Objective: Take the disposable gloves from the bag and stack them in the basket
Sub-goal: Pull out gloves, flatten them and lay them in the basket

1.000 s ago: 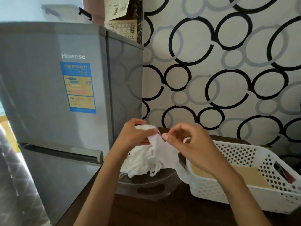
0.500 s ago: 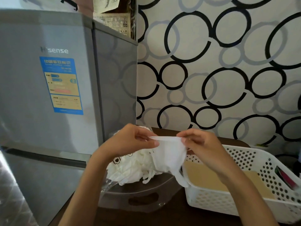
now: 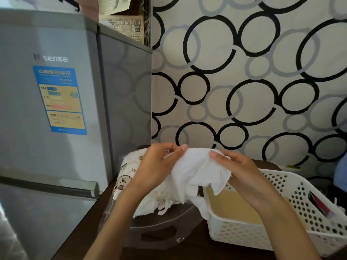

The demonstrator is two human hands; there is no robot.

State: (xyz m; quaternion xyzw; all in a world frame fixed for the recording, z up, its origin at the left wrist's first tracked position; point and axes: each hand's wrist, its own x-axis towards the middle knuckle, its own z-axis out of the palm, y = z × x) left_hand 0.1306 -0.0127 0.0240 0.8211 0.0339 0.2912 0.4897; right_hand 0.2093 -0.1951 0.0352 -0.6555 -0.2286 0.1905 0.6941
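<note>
Far left, the grey fridge reads "Hisense", its first letters glared out; the blue-and-yellow energy label below carries Chinese writing too small to read, apart from a "2". Newsprint above is illegible. Moving in: the printed bag sits on a clear tub, a heap of gloves spilling from it. The left hand pinches one edge of a white glove, the right hand the other, spread between them beside the basket. The white basket shows only its tan floor (what I can see of it), so stacking looks barely begun.
</note>
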